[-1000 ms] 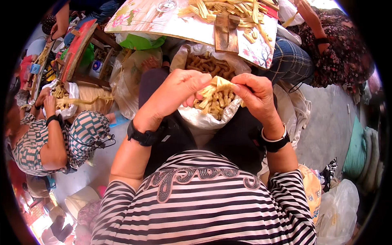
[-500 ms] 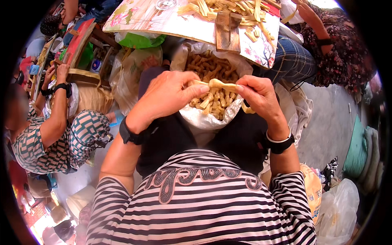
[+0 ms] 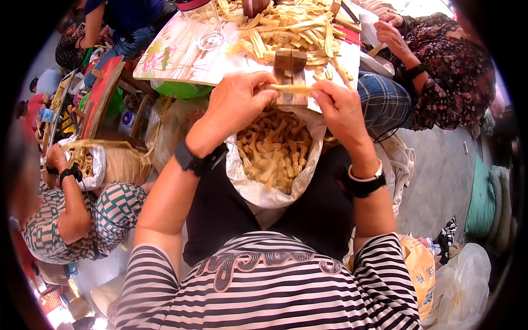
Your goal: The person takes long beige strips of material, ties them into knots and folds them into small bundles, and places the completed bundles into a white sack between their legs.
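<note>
A pale yellow strip [image 3: 291,88] is stretched level between my two hands, just above the table's near edge. My left hand [image 3: 236,102] pinches one end between thumb and fingers. The other end is pinched in my right hand [image 3: 340,107]. Behind the strip, a dark wooden block [image 3: 290,61] sits at the table edge, partly covered by it. Below my hands, between my knees, stands a white woven sack [image 3: 234,169] full of knotted yellow-brown pieces [image 3: 269,146].
On the flower-patterned table [image 3: 165,63] lie a heap of loose yellow strips [image 3: 297,33] and a clear jar [image 3: 206,27]. A person in a floral top [image 3: 440,71] sits at right, another in a patterned shirt [image 3: 60,220] at left. Plastic bags [image 3: 462,280] lie lower right.
Both hands have moved from over the sack up to the table edge. Before, they held a strip with a knot; the strip now between them shows no knot. My view has tilted slightly.
</note>
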`<control>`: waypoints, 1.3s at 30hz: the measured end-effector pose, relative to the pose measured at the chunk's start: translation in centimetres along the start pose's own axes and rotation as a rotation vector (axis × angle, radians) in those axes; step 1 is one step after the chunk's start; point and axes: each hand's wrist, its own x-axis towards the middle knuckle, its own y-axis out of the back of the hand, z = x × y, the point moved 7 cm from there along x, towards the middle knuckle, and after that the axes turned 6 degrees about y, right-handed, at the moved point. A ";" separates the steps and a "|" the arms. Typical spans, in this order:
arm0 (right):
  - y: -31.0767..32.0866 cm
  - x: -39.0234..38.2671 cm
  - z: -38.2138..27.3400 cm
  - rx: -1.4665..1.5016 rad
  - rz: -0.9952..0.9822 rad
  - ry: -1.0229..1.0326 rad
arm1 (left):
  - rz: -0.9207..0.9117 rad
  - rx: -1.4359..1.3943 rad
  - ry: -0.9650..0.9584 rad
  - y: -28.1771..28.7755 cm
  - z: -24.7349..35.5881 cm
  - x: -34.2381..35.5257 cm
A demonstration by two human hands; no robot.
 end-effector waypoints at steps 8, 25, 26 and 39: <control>-1.2 1.4 2.7 -0.013 0.211 -0.087 | 0.039 -0.067 0.126 -1.7 -3.3 3.6; -8.1 -4.0 0.6 1.253 -0.347 -0.751 | -0.041 -0.217 0.061 -2.6 0.6 -5.1; -9.7 -4.5 -0.9 1.455 -0.455 -0.835 | -0.041 -0.444 0.082 -3.3 0.9 -5.7; -2.1 2.0 -8.9 0.302 -0.248 0.040 | 0.398 -1.581 -0.088 7.3 5.3 -3.9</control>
